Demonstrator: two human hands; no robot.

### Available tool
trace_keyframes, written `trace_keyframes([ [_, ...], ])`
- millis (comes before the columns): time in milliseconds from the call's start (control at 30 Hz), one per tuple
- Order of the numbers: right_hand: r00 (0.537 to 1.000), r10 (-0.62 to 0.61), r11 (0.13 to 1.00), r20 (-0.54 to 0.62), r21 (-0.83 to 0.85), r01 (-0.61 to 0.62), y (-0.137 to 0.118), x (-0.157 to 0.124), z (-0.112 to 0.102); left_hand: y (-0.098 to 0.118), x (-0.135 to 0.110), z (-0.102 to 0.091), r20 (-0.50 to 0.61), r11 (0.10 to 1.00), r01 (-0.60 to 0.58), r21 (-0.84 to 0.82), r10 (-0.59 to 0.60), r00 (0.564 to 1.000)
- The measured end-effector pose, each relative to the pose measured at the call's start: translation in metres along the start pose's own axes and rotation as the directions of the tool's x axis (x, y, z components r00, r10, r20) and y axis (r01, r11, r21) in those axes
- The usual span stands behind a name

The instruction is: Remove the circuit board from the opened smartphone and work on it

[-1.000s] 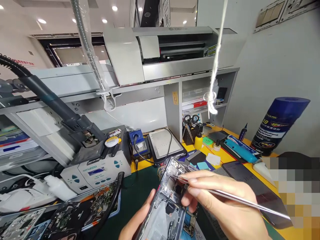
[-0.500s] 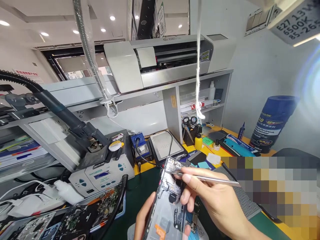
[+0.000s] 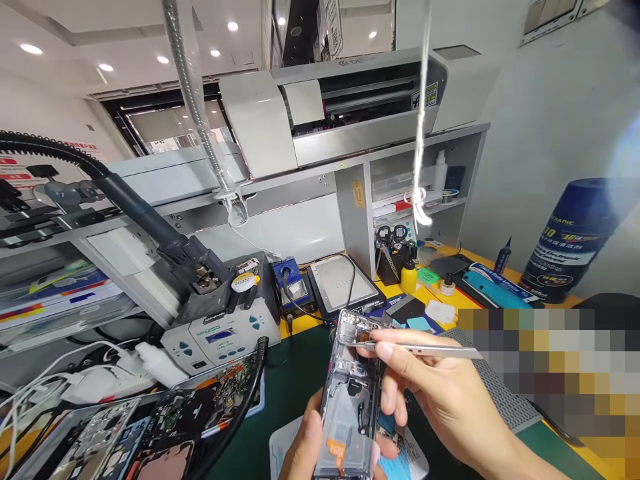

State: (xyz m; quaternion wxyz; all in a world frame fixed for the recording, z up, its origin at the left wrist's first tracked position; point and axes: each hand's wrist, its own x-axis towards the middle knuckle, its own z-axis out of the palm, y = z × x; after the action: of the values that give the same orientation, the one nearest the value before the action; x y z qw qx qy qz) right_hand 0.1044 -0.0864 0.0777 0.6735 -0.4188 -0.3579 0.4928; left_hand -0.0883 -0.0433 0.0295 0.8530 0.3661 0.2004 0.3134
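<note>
My left hand (image 3: 305, 448) grips the lower end of an opened phone frame (image 3: 350, 393), held upright and tilted over the green mat (image 3: 290, 380); its inner parts and an orange flex near the bottom face me. My right hand (image 3: 440, 400) pinches silver tweezers (image 3: 420, 348) between thumb and fingers. The tweezer tips rest at the top of the frame, near the camera area. My right fingers also lean against the frame's right edge.
A hot-air rework station (image 3: 220, 327) with its black hose stands at left. Disassembled phone boards (image 3: 165, 427) lie on a tray in front of it. A heating pad (image 3: 343, 283), scissors holder (image 3: 390, 257), yellow bottle (image 3: 409, 277) and blue spray can (image 3: 570, 240) sit behind. A blurred patch covers the right.
The view has shifted slightly, and the phone frame has moved a little right and stands more upright. The tweezers lie flatter, with their tips still at the frame's top.
</note>
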Motion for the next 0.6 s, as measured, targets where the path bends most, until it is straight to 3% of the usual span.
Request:
trace_keyframes([
  [133,0.998,0.049,0.995,0.028,0.088,-0.051,-0.005,0.000,0.002,-0.006,0.007,-0.003,0.045,0.999,0.028,0.022,-0.029,0.999],
  [600,0.986,0.141,0.963,0.084,0.218,-0.157,-0.012,0.003,0.001,-0.011,0.010,-0.017,0.025,0.995,0.043,0.089,-0.045,0.999],
])
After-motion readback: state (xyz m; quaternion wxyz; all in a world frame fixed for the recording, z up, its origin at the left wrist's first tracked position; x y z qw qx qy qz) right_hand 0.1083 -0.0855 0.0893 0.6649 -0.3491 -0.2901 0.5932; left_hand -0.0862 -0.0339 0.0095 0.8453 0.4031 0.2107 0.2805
